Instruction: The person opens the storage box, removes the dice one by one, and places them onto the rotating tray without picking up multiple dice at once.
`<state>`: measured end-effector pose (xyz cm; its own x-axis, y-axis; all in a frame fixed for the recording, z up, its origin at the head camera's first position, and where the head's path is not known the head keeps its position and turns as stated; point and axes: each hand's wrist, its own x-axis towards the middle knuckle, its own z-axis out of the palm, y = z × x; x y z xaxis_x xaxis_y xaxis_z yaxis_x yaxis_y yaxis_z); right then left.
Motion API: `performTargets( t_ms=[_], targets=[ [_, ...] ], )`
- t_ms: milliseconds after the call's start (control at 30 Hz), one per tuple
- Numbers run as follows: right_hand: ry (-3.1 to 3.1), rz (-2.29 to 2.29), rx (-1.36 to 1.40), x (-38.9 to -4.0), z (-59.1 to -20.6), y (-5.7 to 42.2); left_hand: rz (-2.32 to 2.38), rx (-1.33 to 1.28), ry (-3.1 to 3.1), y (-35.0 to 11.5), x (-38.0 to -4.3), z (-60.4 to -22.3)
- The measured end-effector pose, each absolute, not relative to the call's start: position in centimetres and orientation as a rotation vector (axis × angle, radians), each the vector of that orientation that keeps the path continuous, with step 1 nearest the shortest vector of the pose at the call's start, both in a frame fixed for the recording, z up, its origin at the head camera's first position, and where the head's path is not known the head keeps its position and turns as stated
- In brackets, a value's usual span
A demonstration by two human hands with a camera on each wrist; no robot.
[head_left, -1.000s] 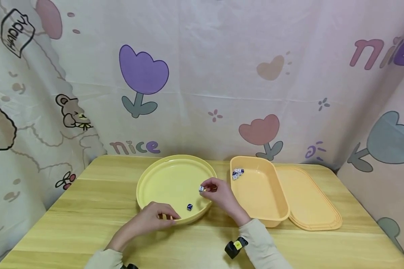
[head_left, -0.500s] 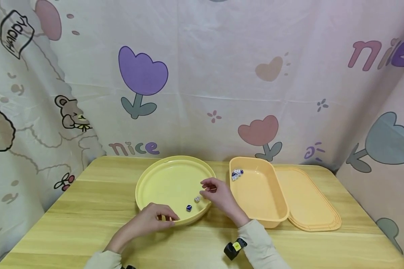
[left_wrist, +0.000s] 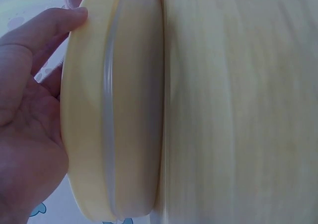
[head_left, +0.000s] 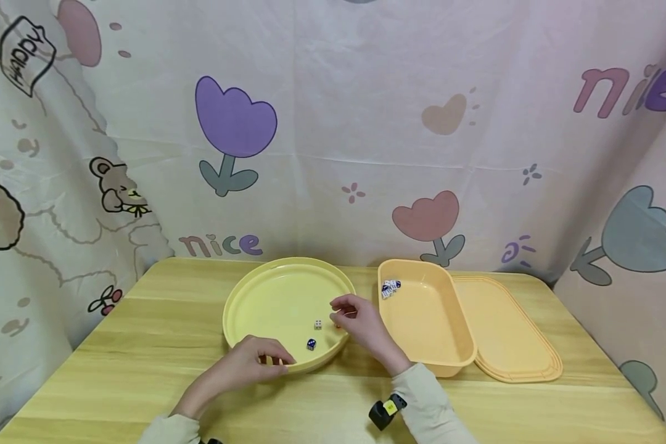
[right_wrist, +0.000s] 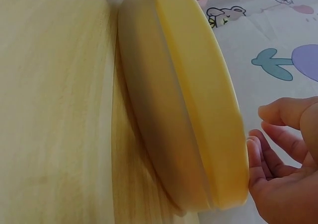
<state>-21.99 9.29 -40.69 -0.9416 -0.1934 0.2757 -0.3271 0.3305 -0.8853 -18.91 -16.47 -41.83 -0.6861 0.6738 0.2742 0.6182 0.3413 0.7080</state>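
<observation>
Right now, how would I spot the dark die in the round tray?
On the wooden table, find the round yellow tray, left of the orange box. In the tray, toward its near edge, lies the dark blue die. White dots on dark faces set it apart from the white die just behind.

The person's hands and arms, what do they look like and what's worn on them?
The left hand and right hand are bare. Both arms have cream sleeves. A black camera with a yellow label is at the right wrist; only a black sliver shows at the left.
</observation>
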Motion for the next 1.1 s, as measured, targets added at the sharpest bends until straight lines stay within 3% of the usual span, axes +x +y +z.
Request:
performTargets(
  t_ms=[433,1100],
  targets=[
    [-2.502,1.69,0.462,-22.0,-40.3,9.5,1.284,1.216,2.52,-16.4,-18.9,-41.9],
    [-2.564,1.523,0.348,-23.6,-34.2,13.3,1.304,1.22,2.517,-16.4,-18.7,-41.6]
  ],
)
